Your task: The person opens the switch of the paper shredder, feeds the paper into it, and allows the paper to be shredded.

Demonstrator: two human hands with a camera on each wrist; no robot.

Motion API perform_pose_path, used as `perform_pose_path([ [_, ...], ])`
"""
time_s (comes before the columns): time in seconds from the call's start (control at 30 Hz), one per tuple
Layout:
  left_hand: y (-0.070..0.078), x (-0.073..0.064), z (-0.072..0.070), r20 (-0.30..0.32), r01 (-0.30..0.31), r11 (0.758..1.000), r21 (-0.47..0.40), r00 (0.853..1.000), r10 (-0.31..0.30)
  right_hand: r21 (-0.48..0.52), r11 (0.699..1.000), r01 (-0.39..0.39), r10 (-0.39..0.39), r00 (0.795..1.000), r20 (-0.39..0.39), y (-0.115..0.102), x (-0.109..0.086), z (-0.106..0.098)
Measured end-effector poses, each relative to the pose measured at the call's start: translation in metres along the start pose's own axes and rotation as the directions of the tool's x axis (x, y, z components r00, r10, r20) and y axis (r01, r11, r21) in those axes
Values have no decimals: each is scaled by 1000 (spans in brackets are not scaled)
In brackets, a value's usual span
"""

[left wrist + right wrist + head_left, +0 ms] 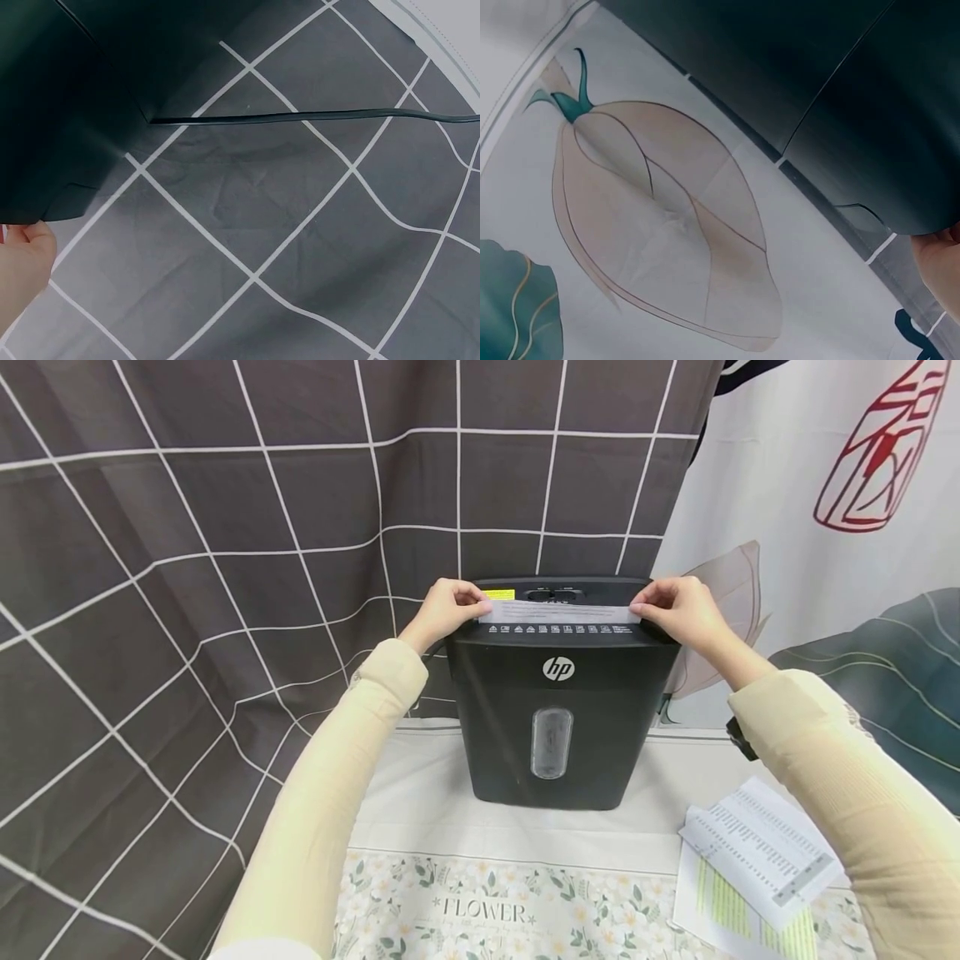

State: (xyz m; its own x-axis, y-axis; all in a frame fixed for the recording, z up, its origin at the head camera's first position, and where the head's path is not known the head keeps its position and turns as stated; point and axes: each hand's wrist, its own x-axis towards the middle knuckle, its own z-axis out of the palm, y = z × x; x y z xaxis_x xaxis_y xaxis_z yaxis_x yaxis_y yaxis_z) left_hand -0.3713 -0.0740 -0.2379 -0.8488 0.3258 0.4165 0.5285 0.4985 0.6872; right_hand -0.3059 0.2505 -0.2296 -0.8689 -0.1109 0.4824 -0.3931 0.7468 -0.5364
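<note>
A black HP paper shredder (502,718) stands upright in the middle of the head view, with a small clear window in its front. A printed sheet of paper (562,613) sticks up as a narrow strip from the slot on its top. My left hand (444,610) pinches the strip's left end between thumb and fingers. At the right end, my right hand (686,612) pinches it the same way. The rest of the sheet is hidden. Both wrist views show the shredder's dark side, with part of the left hand (26,259) and right hand (941,266) at its top edge.
Several printed sheets (757,852) lie at the right, one with yellow-green highlighting. A floral mat (480,910) marked FLOWER covers the front. Behind hang a dark grid-patterned curtain (300,502) and a white printed one (780,468). A black cord (315,116) runs from the shredder.
</note>
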Motion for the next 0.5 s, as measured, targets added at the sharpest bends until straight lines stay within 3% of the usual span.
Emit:
perform_pose_path([
  [0.5, 0, -3, 1, -16, 16, 999, -34, 1000, -17, 25, 1000, -13, 13, 1000, -8, 2, -1, -4],
])
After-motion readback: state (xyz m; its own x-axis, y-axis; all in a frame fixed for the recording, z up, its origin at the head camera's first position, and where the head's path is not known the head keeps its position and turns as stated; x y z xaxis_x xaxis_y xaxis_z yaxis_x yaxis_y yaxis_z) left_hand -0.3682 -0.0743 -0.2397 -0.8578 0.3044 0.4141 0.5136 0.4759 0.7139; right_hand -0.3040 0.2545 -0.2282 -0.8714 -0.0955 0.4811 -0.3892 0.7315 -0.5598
